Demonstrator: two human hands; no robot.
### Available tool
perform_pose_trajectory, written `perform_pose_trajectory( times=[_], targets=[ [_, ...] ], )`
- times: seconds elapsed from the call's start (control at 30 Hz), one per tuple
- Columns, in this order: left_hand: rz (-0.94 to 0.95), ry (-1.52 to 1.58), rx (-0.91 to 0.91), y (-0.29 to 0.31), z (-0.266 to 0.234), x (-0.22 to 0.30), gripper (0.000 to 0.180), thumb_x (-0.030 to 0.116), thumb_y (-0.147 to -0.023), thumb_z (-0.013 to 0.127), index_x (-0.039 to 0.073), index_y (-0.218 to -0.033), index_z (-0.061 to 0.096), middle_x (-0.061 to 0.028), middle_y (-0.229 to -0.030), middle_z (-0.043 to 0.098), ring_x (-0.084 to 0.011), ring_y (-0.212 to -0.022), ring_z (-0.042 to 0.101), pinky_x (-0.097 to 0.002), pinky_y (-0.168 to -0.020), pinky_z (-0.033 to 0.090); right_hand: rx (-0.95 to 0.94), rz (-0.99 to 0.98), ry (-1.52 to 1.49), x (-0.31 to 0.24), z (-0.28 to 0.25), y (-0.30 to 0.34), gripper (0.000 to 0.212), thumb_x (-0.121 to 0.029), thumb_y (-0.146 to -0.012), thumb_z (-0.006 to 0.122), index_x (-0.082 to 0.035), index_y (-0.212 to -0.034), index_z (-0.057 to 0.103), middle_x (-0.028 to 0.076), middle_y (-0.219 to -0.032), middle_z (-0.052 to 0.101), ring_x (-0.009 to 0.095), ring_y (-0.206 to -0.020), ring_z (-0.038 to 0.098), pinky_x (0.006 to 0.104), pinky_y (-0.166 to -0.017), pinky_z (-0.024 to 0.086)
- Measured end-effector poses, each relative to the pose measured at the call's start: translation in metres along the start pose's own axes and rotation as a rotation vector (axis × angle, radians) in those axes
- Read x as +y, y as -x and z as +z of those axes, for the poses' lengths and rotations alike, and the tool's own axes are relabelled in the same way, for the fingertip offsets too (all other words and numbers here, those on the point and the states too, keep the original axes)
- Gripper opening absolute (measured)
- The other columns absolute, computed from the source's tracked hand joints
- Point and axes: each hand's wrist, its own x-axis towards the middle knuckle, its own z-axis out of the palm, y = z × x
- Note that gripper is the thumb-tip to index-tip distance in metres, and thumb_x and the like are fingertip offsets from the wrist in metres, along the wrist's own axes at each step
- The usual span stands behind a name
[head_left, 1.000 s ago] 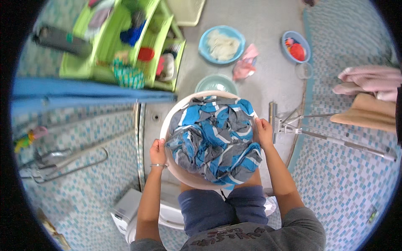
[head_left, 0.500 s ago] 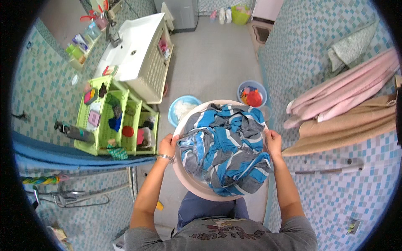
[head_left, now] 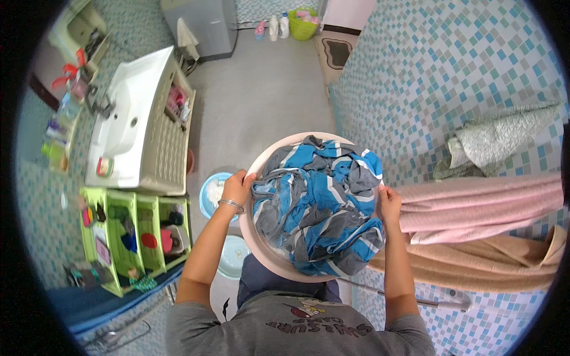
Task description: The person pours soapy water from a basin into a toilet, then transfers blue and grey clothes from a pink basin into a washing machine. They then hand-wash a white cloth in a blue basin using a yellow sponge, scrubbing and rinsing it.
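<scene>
A large pale pink basin is held up in front of my body. Heaped inside it lies a crumpled bundle of blue, grey and white striped fabric, which hangs over the basin's right rim. My left hand, with silver bangles at the wrist, is closed on the left rim, thumb on top. On the opposite side my right hand grips the right edge; the fabric partly hides that rim. Water or suds seem to show at the lower left of the bundle.
Left of me are a blue basin with white cloth, a light blue basin, a green shelf rack and a white sink. Pink and tan towels hang close on the right. A washing machine and bottles stand far ahead.
The view has turned right, so sink and rack sit further left. A light blue basin now shows beside my legs; the basin with red things is out of sight. Both hands keep hold.
</scene>
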Motion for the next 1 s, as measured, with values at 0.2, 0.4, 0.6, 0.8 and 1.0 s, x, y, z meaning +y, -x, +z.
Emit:
perform_pose_trajectory(
  times=[0.2,0.4,0.6,0.8,1.0],
  targets=[
    [-0.034,-0.01,-0.006,-0.115,0.004,0.026,0.036,0.035,-0.083,0.056,0.0,-0.073,0.055,-0.0228,-0.067,0.056,-0.0406,-0.064,0.055,-0.0428,-0.057,0.043,0.007,-0.143,0.097,-0.04,0.03,-0.128,0.031,-0.027,-0.085,0.053,0.003,-0.087,0.062,0.01,-0.06,0.056,0.011,-0.056,0.047,0.0294,-0.053,0.039],
    [-0.09,-0.073,0.042,-0.259,-0.02,0.057,0.037,0.037,-0.083,0.055,0.001,-0.076,0.057,-0.022,-0.069,0.058,-0.0404,-0.066,0.056,-0.044,-0.058,0.044,-0.14,-0.15,0.152,-0.093,0.092,-0.292,0.027,-0.024,-0.084,0.054,-0.001,-0.097,0.063,0.016,-0.069,0.062,0.016,-0.062,0.056,0.0305,-0.057,0.043],
    [-0.09,-0.082,0.104,-0.398,-0.06,0.036,0.036,0.037,-0.083,0.054,0.001,-0.078,0.059,-0.0225,-0.07,0.058,-0.0388,-0.066,0.056,-0.0424,-0.06,0.043,-0.222,-0.192,0.168,-0.189,0.177,-0.413,0.029,-0.025,-0.085,0.053,-0.002,-0.097,0.063,0.016,-0.068,0.061,0.018,-0.062,0.056,0.0313,-0.059,0.043],
    [-0.095,-0.087,0.085,-0.555,-0.086,0.027,0.038,0.037,-0.083,0.055,0.0,-0.075,0.057,-0.0232,-0.071,0.057,-0.04,-0.069,0.056,-0.0433,-0.062,0.044,-0.237,-0.303,0.047,-0.195,0.284,-0.536,0.033,-0.029,-0.087,0.05,-0.001,-0.101,0.061,0.015,-0.071,0.062,0.014,-0.064,0.054,0.0325,-0.059,0.043],
    [-0.048,-0.102,0.194,-0.744,-0.156,0.021,0.041,0.04,-0.083,0.055,0.0,-0.074,0.055,-0.0237,-0.069,0.056,-0.0425,-0.067,0.054,-0.0439,-0.059,0.043,-0.259,-0.301,0.159,-0.288,0.396,-0.699,0.031,-0.027,-0.088,0.049,0.0,-0.096,0.06,0.013,-0.061,0.057,0.013,-0.057,0.052,0.0312,-0.053,0.04]
  ],
)
